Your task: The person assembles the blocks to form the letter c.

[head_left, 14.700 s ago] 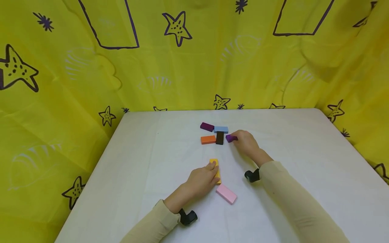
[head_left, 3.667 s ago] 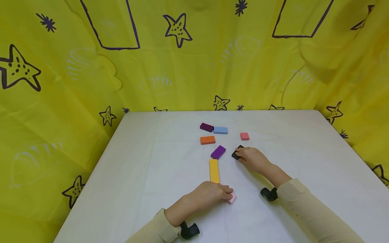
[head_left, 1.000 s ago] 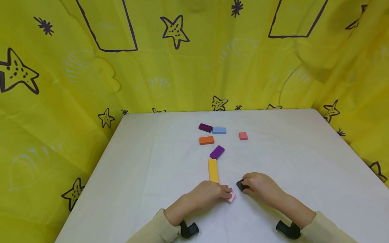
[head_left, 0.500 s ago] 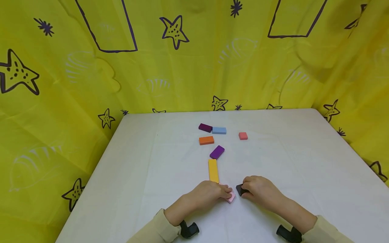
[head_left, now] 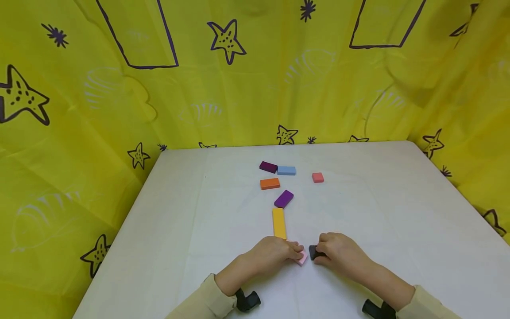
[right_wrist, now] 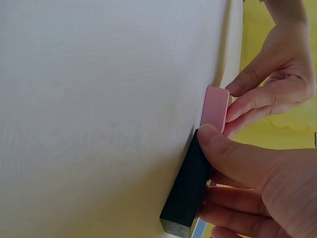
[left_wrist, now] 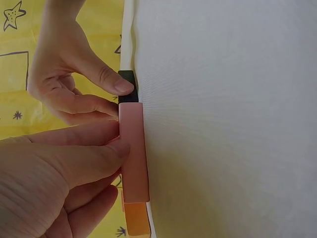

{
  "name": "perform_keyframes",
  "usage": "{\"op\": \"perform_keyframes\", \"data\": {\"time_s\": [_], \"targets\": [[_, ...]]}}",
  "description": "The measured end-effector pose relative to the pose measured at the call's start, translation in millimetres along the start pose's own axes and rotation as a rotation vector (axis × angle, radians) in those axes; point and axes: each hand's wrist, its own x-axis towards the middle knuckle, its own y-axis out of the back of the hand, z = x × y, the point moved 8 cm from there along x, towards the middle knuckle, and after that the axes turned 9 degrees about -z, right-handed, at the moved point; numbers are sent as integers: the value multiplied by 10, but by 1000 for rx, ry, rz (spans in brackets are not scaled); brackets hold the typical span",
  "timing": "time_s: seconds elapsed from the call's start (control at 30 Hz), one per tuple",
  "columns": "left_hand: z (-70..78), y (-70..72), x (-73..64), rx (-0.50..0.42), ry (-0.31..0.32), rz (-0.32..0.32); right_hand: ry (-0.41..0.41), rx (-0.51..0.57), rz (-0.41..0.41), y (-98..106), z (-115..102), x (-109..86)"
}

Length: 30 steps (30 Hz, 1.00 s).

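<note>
At the left side and across the top of the frame, a yellow cloth curtain (head_left: 119,119) with dark stars on it. Below, a big white table (head_left: 167,239). At the bottom, left of the middle, a light tan cloth sleeve (head_left: 204,296) and a small black wrist gadget (head_left: 248,302). Then the left hand (head_left: 266,253), low in the middle, with fingers bent in a pinch. Farther up, a long dark plum block (head_left: 268,167), and a bit lower, a long orange block (head_left: 270,184). Next, a long yellow block (head_left: 279,223), near the left hand, and a long slanted purple block (head_left: 283,199) just above. Higher up, a long light blue block (head_left: 286,170), beside the plum one. Low in the middle again, a long pink block (head_left: 302,258), pinched between left thumb and fingers, just a block's width apart. Right beside it, a long black block (head_left: 313,253); hard to tell whether touching. Higher up, a short coral-red block (head_left: 318,177). Then the right hand (head_left: 343,254), with thumb and fingers bent around the black block, and another tan sleeve (head_left: 426,303).
</note>
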Motion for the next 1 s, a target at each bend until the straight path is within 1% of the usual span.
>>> {"op": "perform_keyframes", "data": {"time_s": [0.1,0.23,0.37,0.73,1.0], "targets": [[-5,-9,4,-5,5,-5,-2,9,0,0,-14,-10],[-5,-15,6,-7,3,-5,21,25,11,4,-50,-25],[0,-13,7,7,-2,4,46,23,31,10,-87,-39],[9,20,-5,24,-6,30,81,14,73,10,-154,-71],[1,0,-6,11,0,22,110,21,100,12,-180,-87]]}}
